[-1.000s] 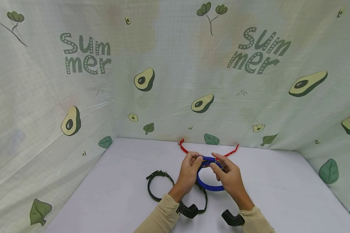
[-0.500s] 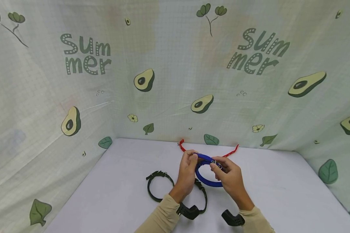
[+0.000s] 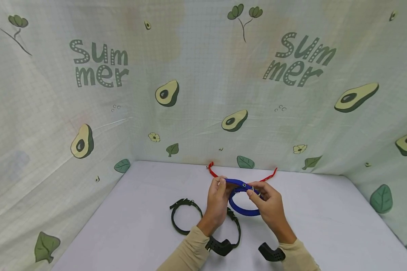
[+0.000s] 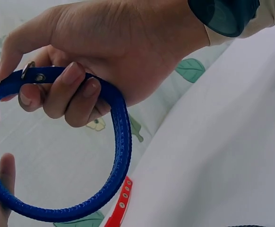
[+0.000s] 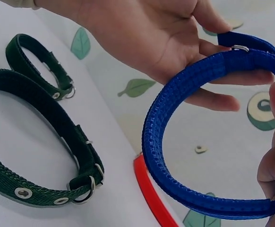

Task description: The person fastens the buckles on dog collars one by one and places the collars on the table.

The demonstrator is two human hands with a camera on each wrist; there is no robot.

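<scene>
A blue collar (image 3: pixel 244 212) hangs as a loop between both hands, held above the table. My left hand (image 3: pixel 217 201) pinches the free strap end between thumb and fingers; in the right wrist view, other fingers of the left hand (image 5: pixel 142 38) extend behind the loop. My right hand (image 3: pixel 271 203) grips the buckle side, and the left wrist view shows several curled fingers of the right hand (image 4: pixel 118 42) around the band, near a metal ring (image 4: pixel 28 70) and an eyelet (image 4: pixel 40 77). The buckle is partly hidden by fingers.
Two dark green collars (image 3: pixel 173 216) (image 3: pixel 239 229) lie on the white table (image 3: pixel 122 233), one partly under my left wrist. Behind my hands lies a red collar (image 3: pixel 268 177), its middle hidden. A printed curtain (image 3: pixel 196 67) rises along the table's back and sides.
My left hand has shifted slightly left from the right hand, and more of the blue strap shows between them. The right hand keeps its grip near the buckle. The green and red collars stay put.
</scene>
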